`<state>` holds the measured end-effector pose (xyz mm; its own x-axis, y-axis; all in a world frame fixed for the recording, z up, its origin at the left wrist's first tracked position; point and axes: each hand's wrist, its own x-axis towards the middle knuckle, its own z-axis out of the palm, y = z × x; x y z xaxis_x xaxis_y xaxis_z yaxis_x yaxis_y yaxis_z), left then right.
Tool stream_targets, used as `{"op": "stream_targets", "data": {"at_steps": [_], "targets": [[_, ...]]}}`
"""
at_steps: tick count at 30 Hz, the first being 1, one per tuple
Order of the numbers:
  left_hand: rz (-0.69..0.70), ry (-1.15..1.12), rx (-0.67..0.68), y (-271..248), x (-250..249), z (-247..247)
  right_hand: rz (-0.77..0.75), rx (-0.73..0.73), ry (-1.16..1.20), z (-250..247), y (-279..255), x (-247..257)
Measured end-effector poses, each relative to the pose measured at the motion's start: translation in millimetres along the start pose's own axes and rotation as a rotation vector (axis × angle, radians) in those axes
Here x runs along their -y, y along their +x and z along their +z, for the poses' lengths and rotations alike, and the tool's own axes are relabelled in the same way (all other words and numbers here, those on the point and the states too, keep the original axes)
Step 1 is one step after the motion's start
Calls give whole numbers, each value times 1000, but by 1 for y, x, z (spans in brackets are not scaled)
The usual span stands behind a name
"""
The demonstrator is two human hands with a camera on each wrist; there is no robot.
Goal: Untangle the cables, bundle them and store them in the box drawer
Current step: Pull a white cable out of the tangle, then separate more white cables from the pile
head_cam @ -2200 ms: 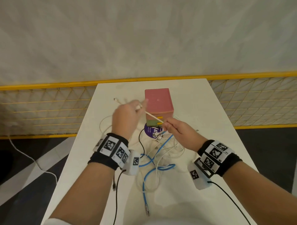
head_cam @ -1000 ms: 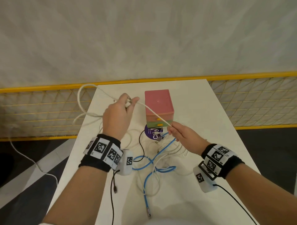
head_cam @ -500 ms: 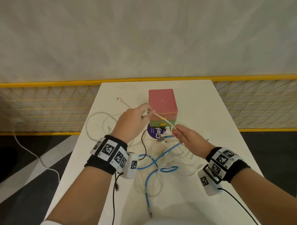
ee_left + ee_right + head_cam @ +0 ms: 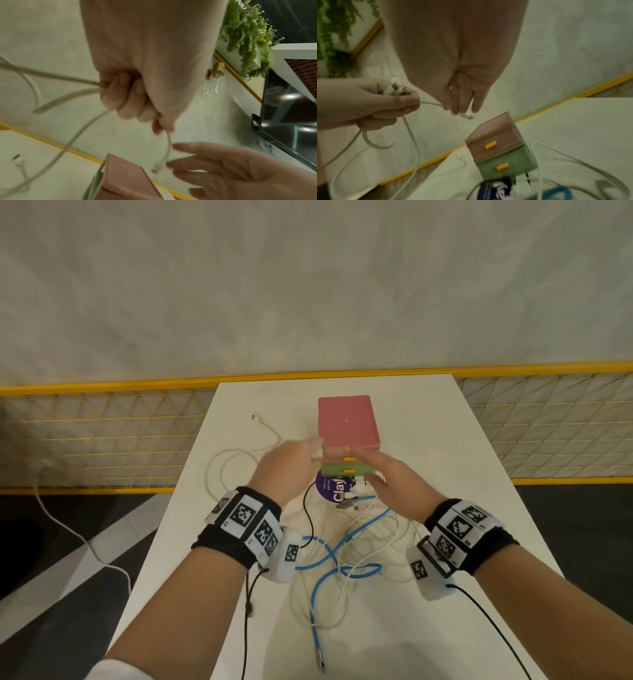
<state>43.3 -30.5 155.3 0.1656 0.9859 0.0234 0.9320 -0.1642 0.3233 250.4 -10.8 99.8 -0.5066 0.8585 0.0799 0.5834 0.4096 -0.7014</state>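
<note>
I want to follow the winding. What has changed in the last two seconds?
The right hand let go of the white cable, fingers now straight beside its plug. The left hand moved right toward the box, gripping gathered loops. Blue cable, closed drawers unchanged.

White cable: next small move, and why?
Probably fold the loose plug end back into the left hand, which already grips several loops of white cable. The right hand is open beside that end, and both drawers look closed.
</note>
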Motion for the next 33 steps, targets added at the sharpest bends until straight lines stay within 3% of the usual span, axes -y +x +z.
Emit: {"op": "stream_targets", "data": {"at_steps": [2, 4, 7, 11, 15, 17, 22, 29, 33], "targets": [[-121, -139, -197, 11, 12, -14, 37, -68, 53, -12, 9, -1], [-194, -340, -206, 21, 23, -21, 77, -198, 70, -23, 12, -8], [-199, -402, -180, 26, 30, -14, 204, -286, -31, -26, 3, -34], [-152, -426, -182, 21, 28, 14, 514, -176, -170, -15, -19, -82], [-162, -441, -110, 12, 22, 41, 838, -96, -97, -5, -45, -118], [-155, -439, -64, 8, 18, 50, 928, -67, -70, 1, -53, -128], [-154, -455, -24, 5, 8, 62, 908, -1, -121, 16, -56, -133], [-142, -457, 11, 7, -8, 72, 892, -98, -224, 32, -46, -127], [-135, -432, 26, 5, -13, 72, 937, -234, -66, 35, -50, -126]]}}
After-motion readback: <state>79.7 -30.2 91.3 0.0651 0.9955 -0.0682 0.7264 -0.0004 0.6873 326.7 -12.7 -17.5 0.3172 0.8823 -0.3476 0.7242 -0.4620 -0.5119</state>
